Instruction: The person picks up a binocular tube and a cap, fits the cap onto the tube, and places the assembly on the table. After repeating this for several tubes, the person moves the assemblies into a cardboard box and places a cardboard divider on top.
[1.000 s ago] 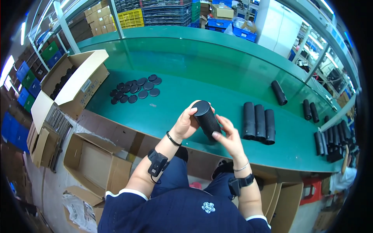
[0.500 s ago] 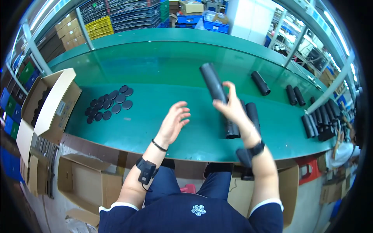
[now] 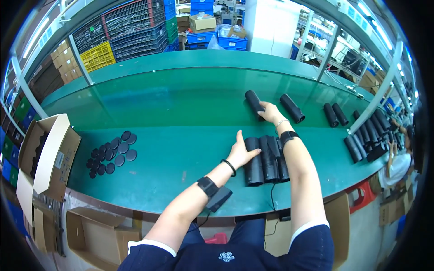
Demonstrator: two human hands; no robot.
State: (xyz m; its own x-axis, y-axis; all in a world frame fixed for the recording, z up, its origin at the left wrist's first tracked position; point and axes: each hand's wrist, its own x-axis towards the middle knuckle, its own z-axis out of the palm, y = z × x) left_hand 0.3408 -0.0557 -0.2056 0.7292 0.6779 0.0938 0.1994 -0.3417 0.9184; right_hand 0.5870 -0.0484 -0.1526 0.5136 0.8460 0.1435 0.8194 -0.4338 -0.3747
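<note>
My right hand (image 3: 272, 114) is closed around the lower end of a black cylindrical tube (image 3: 253, 102), which slants over the far green strip of the table. My left hand (image 3: 244, 151) is at the leftmost tube (image 3: 254, 169) of a near group of black tubes. Its thumb lies across that tube, and the index finger is stretched out and spread away; the other fingers are mostly hidden. Beside it in the group are more black tubes (image 3: 270, 165), partly covered by my right forearm. Another black tube (image 3: 292, 108) lies just right of my right hand.
Several black round discs (image 3: 123, 147) lie at the left, near an open cardboard box (image 3: 63, 158). Two tubes (image 3: 335, 114) and a larger pile of tubes (image 3: 373, 128) are at the right, where another person's hand (image 3: 391, 149) shows. Metal posts (image 3: 81, 61) stand along the table.
My right hand has carried the tube from above the near group out to the far strip. My left hand has moved right, onto the leftmost tube of the group. The view has tilted up.
</note>
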